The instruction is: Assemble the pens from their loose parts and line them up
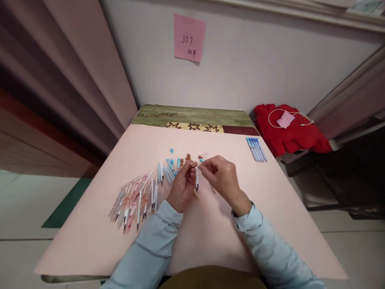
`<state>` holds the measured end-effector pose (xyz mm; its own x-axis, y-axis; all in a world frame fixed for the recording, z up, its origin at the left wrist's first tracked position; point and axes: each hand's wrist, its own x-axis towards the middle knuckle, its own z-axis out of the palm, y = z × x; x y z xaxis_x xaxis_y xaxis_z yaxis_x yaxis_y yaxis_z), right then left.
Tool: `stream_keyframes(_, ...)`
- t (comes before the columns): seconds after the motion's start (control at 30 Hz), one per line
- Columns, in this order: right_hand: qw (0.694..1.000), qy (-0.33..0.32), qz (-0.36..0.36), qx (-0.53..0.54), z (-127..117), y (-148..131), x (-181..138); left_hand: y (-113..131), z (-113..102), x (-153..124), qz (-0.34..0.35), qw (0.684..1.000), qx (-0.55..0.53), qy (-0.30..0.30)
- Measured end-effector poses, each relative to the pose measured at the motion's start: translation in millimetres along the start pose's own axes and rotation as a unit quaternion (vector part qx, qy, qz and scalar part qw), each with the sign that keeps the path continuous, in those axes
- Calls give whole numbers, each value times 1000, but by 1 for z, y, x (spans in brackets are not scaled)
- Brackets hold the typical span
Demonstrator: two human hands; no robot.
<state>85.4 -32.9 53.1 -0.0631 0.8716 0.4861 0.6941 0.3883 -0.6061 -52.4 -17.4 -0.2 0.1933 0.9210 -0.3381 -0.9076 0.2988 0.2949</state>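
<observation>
My left hand (184, 186) is closed around a small brown pen part (193, 164), whose round open end faces up. Just to its right, my right hand (221, 176) has its thumb and fingertips pinched together; whatever lies between them is too small to make out. A white refill with a dark tip (197, 181) shows below the two hands. Beyond my left hand lie brown pen toppers (188, 157), light-blue pen parts (170, 163) and a blue cap (171, 150). Some tiny clear pieces (205, 154) are behind my right fingertips.
A pile of clear pen barrels and white refills (132, 202) covers the table's left side. Several assembled blue pens (256, 149) lie in a row at the back right. A red cloth (291, 132) with a cable is beyond the right edge; a wall (240, 68) stands behind.
</observation>
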Motion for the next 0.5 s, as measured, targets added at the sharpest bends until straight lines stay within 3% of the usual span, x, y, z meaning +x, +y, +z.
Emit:
stream_keyframes(0.1, 998, 8, -30, -46, 2, -8, -7, -5, -3, 0, 25, 999, 40, -7)
stream_keyframes(0.37, 988, -40, -12, -150, 0, -3, -11, -10, 7, -9, 107, 976, 187, -44)
stream_keyframes(0.5, 991, -46, -8, -125, -3, -7, -9, -13, 6, -10, 83, 978, 187, -44)
